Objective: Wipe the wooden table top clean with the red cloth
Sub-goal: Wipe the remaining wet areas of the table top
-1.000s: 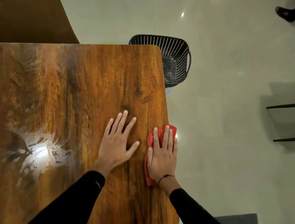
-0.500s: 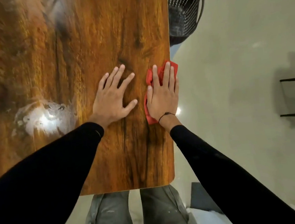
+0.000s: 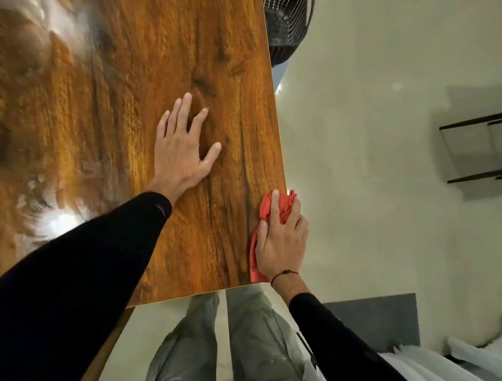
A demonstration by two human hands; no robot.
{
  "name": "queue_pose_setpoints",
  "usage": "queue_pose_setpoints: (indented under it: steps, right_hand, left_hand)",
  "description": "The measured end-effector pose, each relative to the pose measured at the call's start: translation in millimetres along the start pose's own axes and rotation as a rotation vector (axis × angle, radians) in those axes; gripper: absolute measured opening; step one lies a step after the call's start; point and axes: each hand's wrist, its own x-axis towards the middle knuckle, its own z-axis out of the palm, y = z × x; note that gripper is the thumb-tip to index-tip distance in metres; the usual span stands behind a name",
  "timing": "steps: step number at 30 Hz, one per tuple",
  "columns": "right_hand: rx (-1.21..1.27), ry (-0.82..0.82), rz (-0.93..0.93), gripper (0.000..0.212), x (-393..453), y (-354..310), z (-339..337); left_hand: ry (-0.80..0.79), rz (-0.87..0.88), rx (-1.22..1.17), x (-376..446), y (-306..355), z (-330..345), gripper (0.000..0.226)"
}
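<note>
Head view: right hand point(image 3: 281, 242) pressing the cloth point(image 3: 284, 207) flat at the table's point(image 3: 147, 62) right edge near the front corner, fingers draped over it, part of the cloth bunched past the rim. Left hand point(image 3: 179, 151) spread flat on the wood, holding nothing. Best done with even palm pressure, overlapping strokes, working leftward toward the hazy smears point(image 3: 52, 220).

cloth point(image 3: 284, 207): red | table top point(image 3: 147, 62): orange-brown, dark grain | basket point(image 3: 287, 14): black | sleeves point(image 3: 69, 282): black
</note>
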Motion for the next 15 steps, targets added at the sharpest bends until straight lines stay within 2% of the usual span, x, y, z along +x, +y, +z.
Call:
queue_pose_setpoints:
  steps: [5,9,11,13,15]
  right_hand:
    - [0.008,-0.078,0.037,0.073,-36.4,18.5,-8.1]
    - [0.012,-0.213,0.096,0.070,-64.3,39.5,-18.5]
    - [0.118,-0.252,0.226,0.059,-82.9,52.0,-22.3]
    - [0.239,-0.320,0.457,0.039,-94.9,62.2,-28.6]
    - [0.430,-0.413,0.644,0.029,-101.3,66.8,-35.9]
  left_hand:
    - [0.016,-0.207,-0.201,-93.6,16.1,-11.0,0.061]
    - [-0.031,-0.321,-0.328,-156.4,22.4,-25.1,0.048]
    - [-0.054,-0.352,-0.352,-180.6,25.4,-34.7,0.041]
    - [-0.084,-0.346,-0.381,-200.9,32.7,-41.5,0.032]
    - [-0.143,-0.315,-0.454,-218.5,44.9,-42.4,0.025]
